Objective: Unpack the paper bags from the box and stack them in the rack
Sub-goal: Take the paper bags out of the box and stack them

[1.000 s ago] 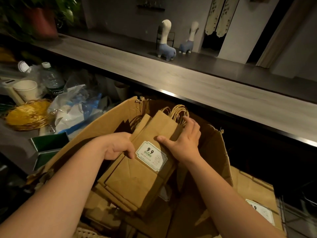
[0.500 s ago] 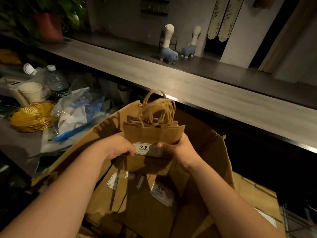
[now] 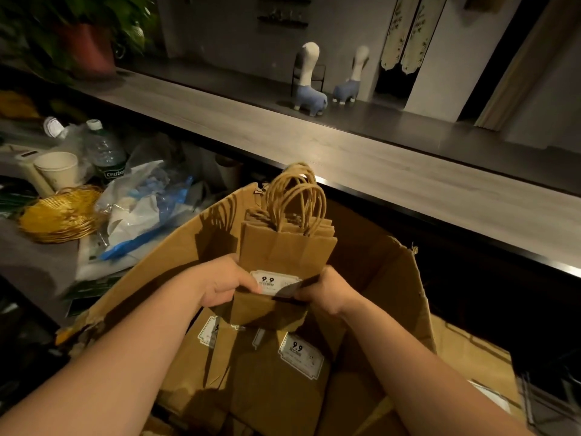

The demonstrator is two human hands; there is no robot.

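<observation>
Paper bags [image 3: 287, 247]: one bundle gripped by left hand [image 3: 224, 286] and right hand [image 3: 323, 292], centre frame, above cardboard box [image 3: 393, 278]; more inside, unstacked.

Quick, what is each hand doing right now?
Left hand: grips the left side of the bundle of paper bags.
Right hand: grips the bundle's right side.

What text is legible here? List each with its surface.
"9.9": white label on the held paper bags, gripped by left hand and right hand.
"9.9": label on a bag in the box; smaller print blurred.
"Cestbo", cut off: water bottle.
</observation>
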